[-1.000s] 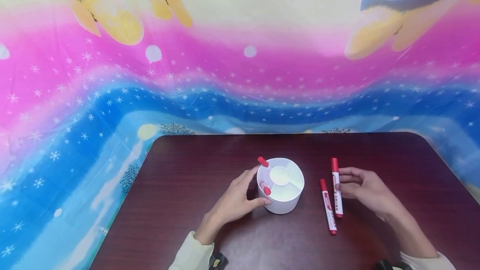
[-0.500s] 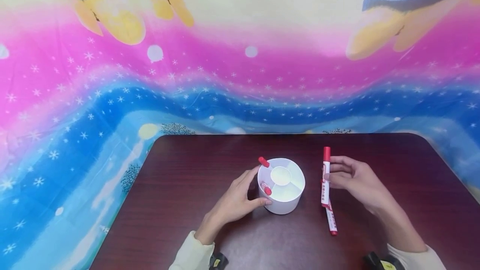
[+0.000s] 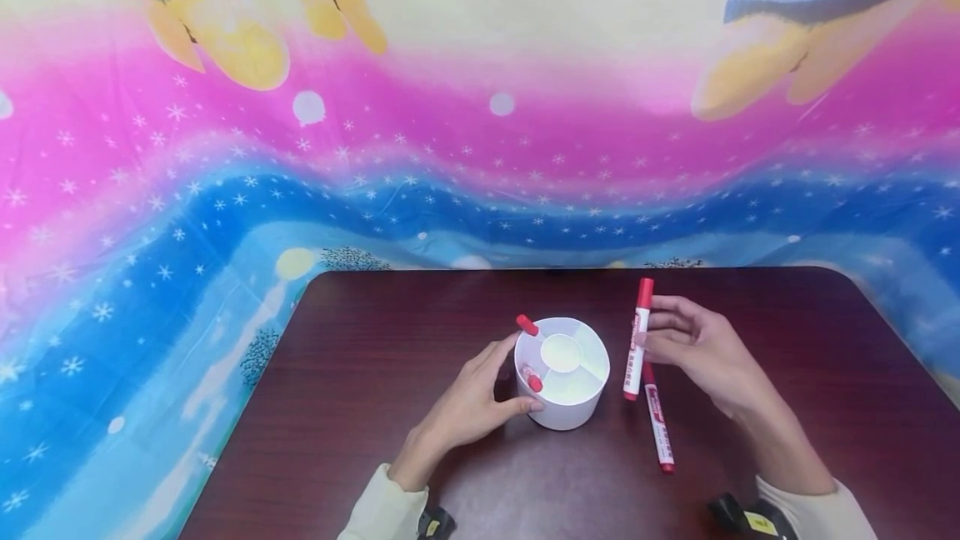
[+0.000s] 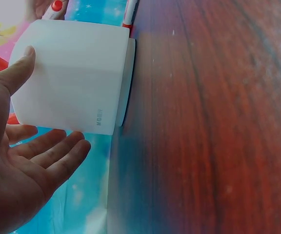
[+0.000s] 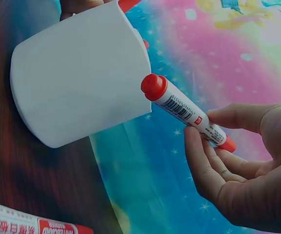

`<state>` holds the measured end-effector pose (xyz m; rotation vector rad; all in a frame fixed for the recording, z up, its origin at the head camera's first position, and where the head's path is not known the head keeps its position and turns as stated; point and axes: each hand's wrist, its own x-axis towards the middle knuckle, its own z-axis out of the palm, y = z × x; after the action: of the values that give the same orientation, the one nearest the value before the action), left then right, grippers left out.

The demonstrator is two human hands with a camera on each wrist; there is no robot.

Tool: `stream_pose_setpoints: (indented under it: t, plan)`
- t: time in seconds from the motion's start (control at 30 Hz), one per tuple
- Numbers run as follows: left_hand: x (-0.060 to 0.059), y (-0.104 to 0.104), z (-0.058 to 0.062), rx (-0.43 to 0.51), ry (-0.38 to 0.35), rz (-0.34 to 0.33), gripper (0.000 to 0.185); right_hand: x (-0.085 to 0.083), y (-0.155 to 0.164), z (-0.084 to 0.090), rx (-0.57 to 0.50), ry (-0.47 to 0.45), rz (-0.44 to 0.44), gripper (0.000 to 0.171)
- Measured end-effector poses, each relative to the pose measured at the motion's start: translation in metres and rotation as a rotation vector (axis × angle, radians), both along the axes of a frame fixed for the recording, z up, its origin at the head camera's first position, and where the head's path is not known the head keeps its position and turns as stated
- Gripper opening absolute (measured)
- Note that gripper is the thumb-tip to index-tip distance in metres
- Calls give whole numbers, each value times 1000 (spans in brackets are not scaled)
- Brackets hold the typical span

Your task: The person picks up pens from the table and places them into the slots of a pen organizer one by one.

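Note:
A round white pen holder (image 3: 564, 417) with inner compartments stands on the table. My left hand (image 3: 476, 394) holds its left side, thumb at the front and fingers around the back. Two red-capped markers, one marker (image 3: 527, 324) leaning over the back rim and the other marker (image 3: 533, 382) near the front, sit in its left compartments. To the right of the holder, my right hand (image 3: 708, 352) pinches a white-and-red whiteboard marker (image 5: 187, 109) between thumb and fingertips, red cap up and tilted. In the head view, it is raised over the top of another whiteboard marker (image 3: 660, 432) lying on the table.
The dark reddish wooden table (image 3: 375, 340) has rounded far corners. Behind it hangs a colourful printed cloth (image 3: 450, 148). Black straps with devices, such as the right wrist strap (image 3: 753, 517), sit at both sleeve cuffs.
My right hand has lifted the marker and carried it left and away from me, toward the holder, tilting it. The left hand and the holder have stayed in place.

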<state>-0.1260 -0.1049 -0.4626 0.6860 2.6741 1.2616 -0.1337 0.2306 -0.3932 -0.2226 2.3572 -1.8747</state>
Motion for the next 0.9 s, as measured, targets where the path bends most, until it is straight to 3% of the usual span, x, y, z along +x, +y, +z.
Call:
stream_pose_setpoints:
  t: [0.33,0.57,0.9]
  plan:
    - [1,-1,1,3,4,3,98,-4,-8,5,-113,25,8,59]
    - [1,0,1,6,4,2,97,-4,-13,7,-67,38,-15,60]
    - [1,0,2,9,-6,4,98,-8,-22,8,-168,47,-44,53]
